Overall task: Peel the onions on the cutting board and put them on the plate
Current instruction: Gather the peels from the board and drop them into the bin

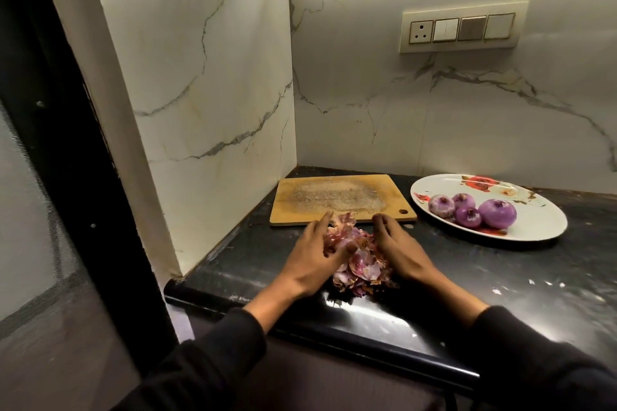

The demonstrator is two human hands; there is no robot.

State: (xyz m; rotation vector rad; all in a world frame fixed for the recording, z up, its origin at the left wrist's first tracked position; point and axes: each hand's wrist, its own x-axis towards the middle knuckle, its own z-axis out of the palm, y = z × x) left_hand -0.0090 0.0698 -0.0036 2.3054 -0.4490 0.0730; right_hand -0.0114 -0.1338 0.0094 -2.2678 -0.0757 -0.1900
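Several peeled purple onions (pixel 474 212) lie together on the white flowered plate (pixel 541 227) at the right. The wooden cutting board (pixel 340 198) sits bare against the corner wall, with a few skin scraps at its near edge. In front of it a heap of pink onion skins (pixel 359 265) lies on the black counter. My left hand (pixel 320 250) cups the heap from the left, fingers curved against the skins. My right hand (pixel 399 248) presses in from the right, fingers bent down at the board's edge.
The black counter (pixel 500 277) runs to the right, flecked with small bits. Marble walls close the corner on the left and behind. A switch panel (pixel 462 27) is on the back wall. The counter's front edge is just below my wrists.
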